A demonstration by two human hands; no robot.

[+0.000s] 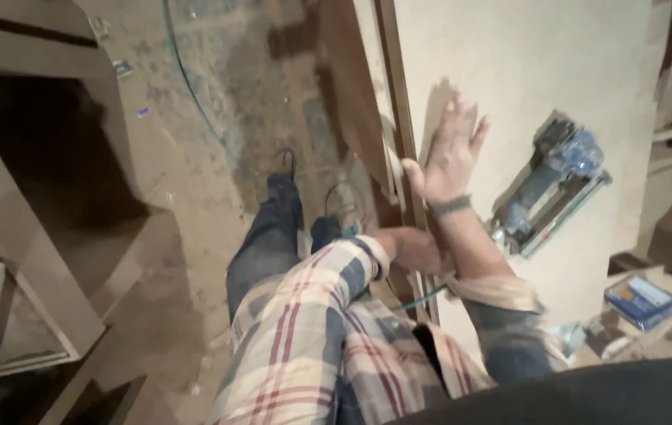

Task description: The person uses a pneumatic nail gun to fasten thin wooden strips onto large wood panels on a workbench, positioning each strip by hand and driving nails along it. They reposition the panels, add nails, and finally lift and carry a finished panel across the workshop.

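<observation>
At the far left, an open wooden cabinet frame is seen standing on the dusty floor, across which a thin blue hose is trailed. Toward the middle, the person's legs in dark trousers and a plaid shirt are seen from above. The left hand is set low at the edge of the pale board, beside the narrow wooden strip that runs along that edge; its fingers are blurred, and whether they are curled or apart cannot be told. Just right of it, the right hand is laid flat on the board, fingers spread apart and clamped on nothing. Further right, a blue nail gun is lying on the board, near the hand but apart from it. At the lower right, a small blue box is seen.
</observation>
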